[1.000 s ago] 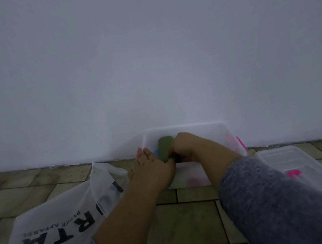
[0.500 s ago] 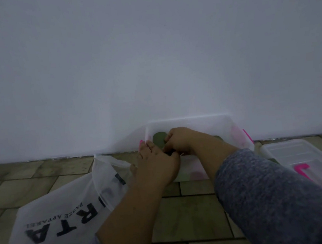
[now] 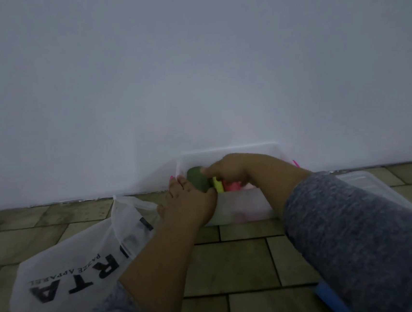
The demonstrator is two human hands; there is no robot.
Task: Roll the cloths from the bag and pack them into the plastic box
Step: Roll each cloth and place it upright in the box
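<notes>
Packing at floor level: a person's left hand (image 3: 189, 202) and right hand (image 3: 226, 170) meet on a dark green cloth roll (image 3: 198, 181) at the left end of the clear plastic box (image 3: 243, 210), which sits vs. the wall. Right fingers curl over the roll's top. The left hand lies flat-fingered against its near side, w/ fingertips at the box rim. The roll looks soft, light and springy, prob. apt to unwind if freed, so best held across the middle w/ the loose edge pinned. Long axis appears to run front-to-back, far end tipped up. A yellow roll (image 3: 218, 185) & pink rolls (image 3: 233, 186) lie just beside it, to the right. The white shopping bag (image 3: 72, 269) slumps at left.
</notes>
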